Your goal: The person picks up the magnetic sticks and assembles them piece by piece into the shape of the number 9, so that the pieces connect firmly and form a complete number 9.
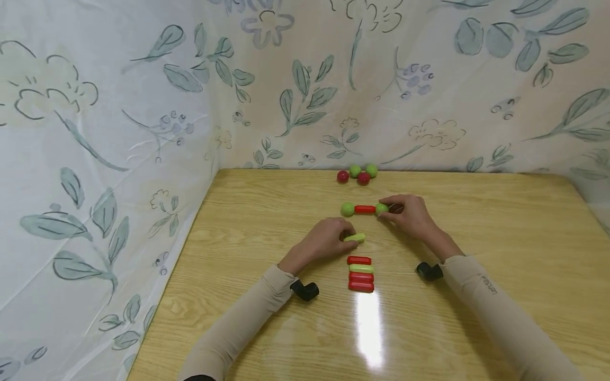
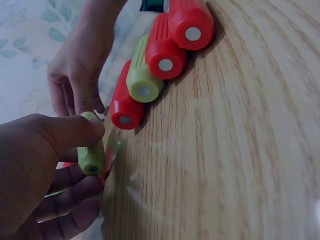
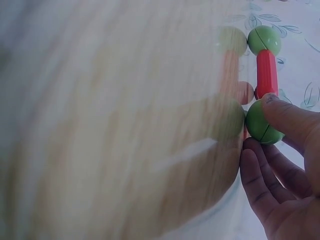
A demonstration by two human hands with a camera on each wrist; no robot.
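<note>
My left hand (image 1: 329, 237) pinches a yellow-green magnetic rod (image 1: 355, 238) between thumb and fingers, above the row of rods. In the left wrist view the metal tip of that yellow-green rod (image 2: 91, 157) faces the camera. Farther back, a red rod (image 1: 365, 209) lies between two green balls, joined end to end like a dumbbell. The thumb and fingers of my right hand (image 1: 407, 214) grip its right green ball (image 1: 382, 209); the left green ball (image 1: 348, 209) is free of either hand. The right wrist view shows the thumb on the near green ball (image 3: 262, 122).
Nearer me lies a row of rods: a red one (image 1: 359, 260), a yellow-green one (image 1: 361, 269) and two more red ones (image 1: 361, 286). By the back edge sit two red balls (image 1: 343, 177) and two green balls (image 1: 371, 170). A patterned cloth (image 1: 295, 132) stands behind the wooden table (image 1: 267, 196).
</note>
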